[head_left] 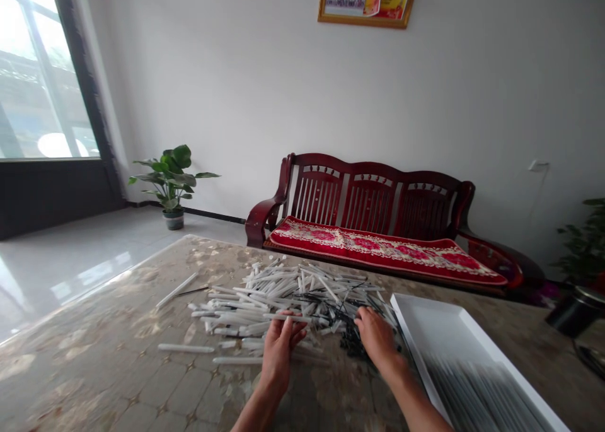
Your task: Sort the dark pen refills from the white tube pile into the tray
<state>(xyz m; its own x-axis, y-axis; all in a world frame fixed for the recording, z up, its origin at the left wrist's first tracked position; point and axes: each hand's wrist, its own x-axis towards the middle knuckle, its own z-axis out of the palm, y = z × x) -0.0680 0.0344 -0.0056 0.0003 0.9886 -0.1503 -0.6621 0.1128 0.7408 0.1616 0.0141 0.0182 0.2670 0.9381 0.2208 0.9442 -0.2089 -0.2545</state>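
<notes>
My left hand [282, 342] pinches a slim white pen-like tube [278, 316] between thumb and fingers, holding it roughly level at the near side of a heap of similar white tubes [258, 296]. My right hand [375, 335] is at a pile of small black pieces [352, 340], its fingers drawn together. What those fingertips hold, if anything, is too small to make out. Thin black sticks [326, 301] lie across the right part of the heap. A few loose tubes, one of them a white tube [186, 349], lie on the left of the table.
A white shallow tray [416, 312] at the right holds a blurred row of slim grey sticks [482, 394]. The table [113, 369] has a patterned cover. Further right stands a black cylinder [574, 312]. Behind the table are a dark red wooden bench [368, 198] and a potted plant [173, 217].
</notes>
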